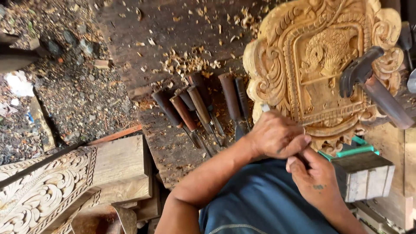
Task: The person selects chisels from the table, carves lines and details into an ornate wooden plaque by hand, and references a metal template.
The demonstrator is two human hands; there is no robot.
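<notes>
My left hand is closed around a carving tool; only its pale end shows above the knuckles. Just below, my right hand grips the dark lower part of the same tool, thumb touching the left fingers. Both hands sit at the lower edge of a pale wooden carved panel with scrolls and a scaled figure at its centre. The tool's cutting tip is hidden by my fingers.
A dark mallet lies across the panel's right side. Several wooden-handled chisels lie in a row on the dark workbench, with wood shavings above them. A carved beam sits lower left, a wood block lower right.
</notes>
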